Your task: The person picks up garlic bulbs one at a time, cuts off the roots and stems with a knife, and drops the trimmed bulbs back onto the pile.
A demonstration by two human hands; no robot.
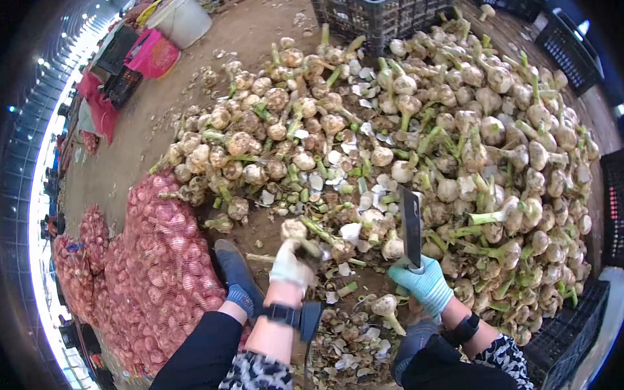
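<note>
My right hand (425, 284), in a pale teal glove, is closed round the handle of a broad-bladed knife (411, 226). The dark blade points up and away, beside the large garlic pile (492, 130). My left hand (291, 266), gloved in white and smeared by motion, appears closed on a garlic bulb (294, 228) at its fingertips; the fingers themselves are hard to make out. Just right of it lies another bulb (342, 249) with a green stem. Between my feet, a bulb with a stem (384, 305) rests by peelings and scraps (348, 341).
A pink mesh sack full of bulbs (160, 269) stands against my left side. Farther off are a black crate (381, 14), a white bucket (180, 21) and a pink bucket (152, 55). More black crates (568, 48) line the right edge. Cut stems (312, 195) litter the ground ahead.
</note>
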